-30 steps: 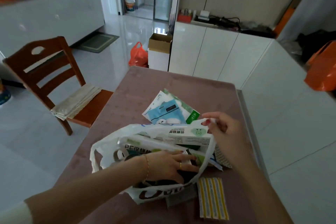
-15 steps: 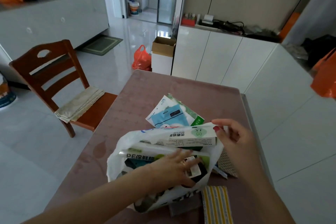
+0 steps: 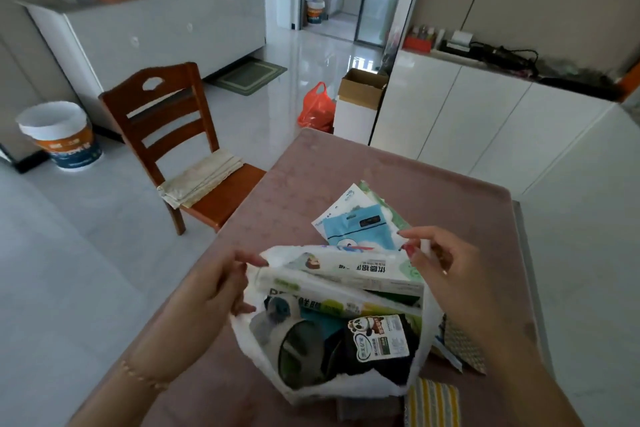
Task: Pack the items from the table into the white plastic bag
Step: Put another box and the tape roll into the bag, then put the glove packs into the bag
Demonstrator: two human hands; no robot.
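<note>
The white plastic bag [image 3: 332,388] stands open on the pink table [image 3: 433,191], held wide at both sides. My left hand [image 3: 214,284] pinches its left rim; my right hand [image 3: 446,270] grips the right rim. Inside lie a long white-green box [image 3: 349,267], a cling-film box [image 3: 332,300], a black packet with a panda label [image 3: 379,340] and a dark round item [image 3: 301,354]. Behind the bag a blue-white packet [image 3: 360,225] lies on the table. A yellow-striped cloth [image 3: 433,406] and a patterned cloth [image 3: 462,347] lie at the bag's right.
A wooden chair [image 3: 173,135] with a folded cloth stands left of the table. White cabinets [image 3: 467,121] run along the right. A cardboard box [image 3: 360,97], a red bag [image 3: 317,107] and a bucket [image 3: 62,139] sit on the floor.
My left hand has come out of the bag and now grips its left rim, pulling the mouth open. The black panda packet now lies inside. The view has shifted up.
</note>
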